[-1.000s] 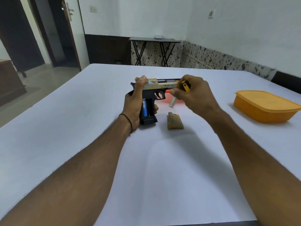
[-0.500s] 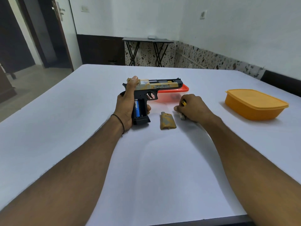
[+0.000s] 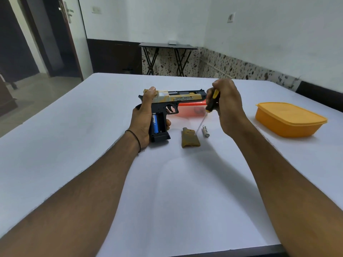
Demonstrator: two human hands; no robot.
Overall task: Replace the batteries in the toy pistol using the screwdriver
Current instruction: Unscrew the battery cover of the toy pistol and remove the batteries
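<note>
I get bright, soft, even indoor light on the white table (image 3: 167, 210), with faint grey shadows under both forearms (image 3: 92, 191) and a darker one beneath the orange box (image 3: 289, 119). The centre is sharp enough to read the lettering on the toy pistol (image 3: 178, 98), though the screwdriver (image 3: 212, 102) shaft looks pale and smeared. The wide lens bows the table's edges and tilts the dim door frame (image 3: 74, 43) at left.

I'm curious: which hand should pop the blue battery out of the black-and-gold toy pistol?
Probably right: the right hand grips the yellow-and-black-handled screwdriver, while the left hand holds the toy pistol steady.
</note>
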